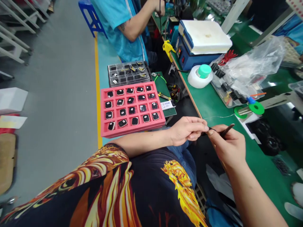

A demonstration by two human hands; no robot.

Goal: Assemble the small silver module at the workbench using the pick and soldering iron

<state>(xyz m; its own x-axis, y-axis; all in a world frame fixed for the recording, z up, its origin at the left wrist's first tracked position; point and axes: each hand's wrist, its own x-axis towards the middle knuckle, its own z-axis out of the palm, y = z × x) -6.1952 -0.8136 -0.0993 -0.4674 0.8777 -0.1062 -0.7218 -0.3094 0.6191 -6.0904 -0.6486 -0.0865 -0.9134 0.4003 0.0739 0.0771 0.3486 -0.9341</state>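
My left hand point(186, 130) and my right hand point(229, 146) meet at the edge of the green bench. Between their fingertips is a small dark thing, mostly hidden, that I cannot make out. My left thumb and forefinger pinch at it. Dark tweezers point(227, 130) lie across my right hand, held in its curled fingers, with one end sticking out. To the left, a pink foam tray point(102, 110) holds rows of square watch bodies point(132, 110), many with small white labels.
Behind the pink tray lies a clear compartment tray point(121, 72) with small parts. A solder wire spool point(257, 107), a white tape roll point(197, 80) and a blue heating unit point(189, 56) stand on the bench point(260, 160). A co-worker in a blue shirt point(115, 28) sits beyond.
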